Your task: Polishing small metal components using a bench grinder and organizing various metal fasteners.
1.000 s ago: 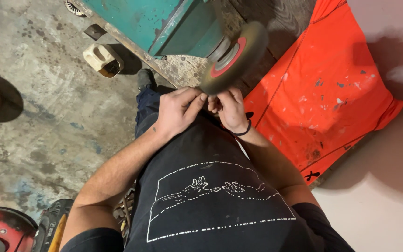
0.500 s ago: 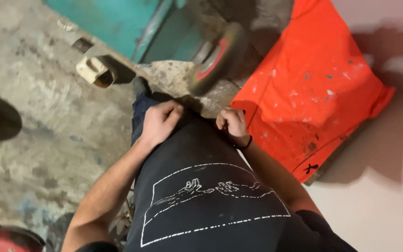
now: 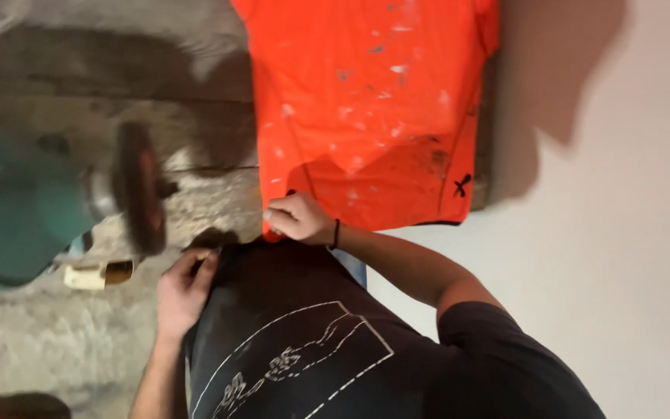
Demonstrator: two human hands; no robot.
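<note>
I look down at my own black T-shirt (image 3: 335,310), which has a white line drawing on the front. My left hand (image 3: 182,291) pinches the shirt's hem on the left side. My right hand (image 3: 296,219), with a dark band at the wrist, is curled into a fist at the top edge of the shirt. It touches the lower corner of an orange, paint-spattered garment (image 3: 366,101) spread beside the wall. Whether the fist grips cloth is hidden.
A teal machine (image 3: 17,209) with a dark wheel that has a red centre (image 3: 137,186) stands on the rough concrete floor (image 3: 56,349) to the left. A small cream-coloured container (image 3: 94,273) lies below it. A pale wall (image 3: 622,233) fills the right side.
The view has swung round, so the orange garment now sits at the top and the teal machine at the left. My hands have moved apart along the shirt's hem.
</note>
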